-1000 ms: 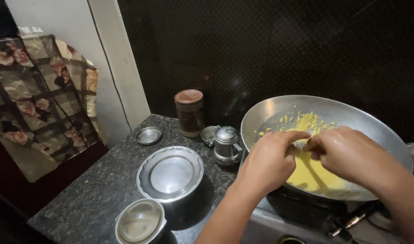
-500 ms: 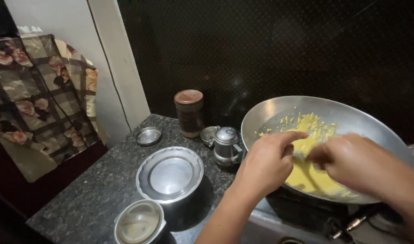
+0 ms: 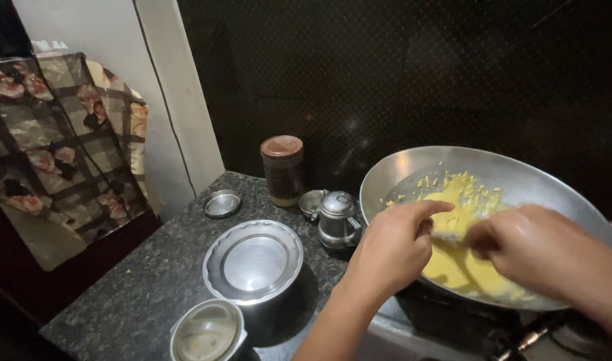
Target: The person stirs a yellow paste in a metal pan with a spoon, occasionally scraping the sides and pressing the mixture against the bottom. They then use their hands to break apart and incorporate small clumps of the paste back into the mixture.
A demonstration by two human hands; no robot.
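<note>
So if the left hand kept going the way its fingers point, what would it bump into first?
Probably the yellow dough in the big steel pan. The left hand points right, toward it and the right hand.

— Where does the wide pan (image 3: 520,177) sit?

— At the right end of the counter (image 3: 139,287), on the stove, with the dough (image 3: 456,257) lying in it. Both hands are over the pan: the left hand (image 3: 393,251) at its near left rim, the right hand (image 3: 543,251) to the right of it, with the dough between and under them.

— And left of the pan?

— Just beside its rim stands a small lidded pot (image 3: 338,219), and behind that (towards the wall) a jar (image 3: 283,170). Further left lies a small dish (image 3: 222,203). Nearer the front, a plate (image 3: 253,259) rests on top of a vessel, and before it, at the counter's edge, stands a lidded container (image 3: 208,331).
</note>
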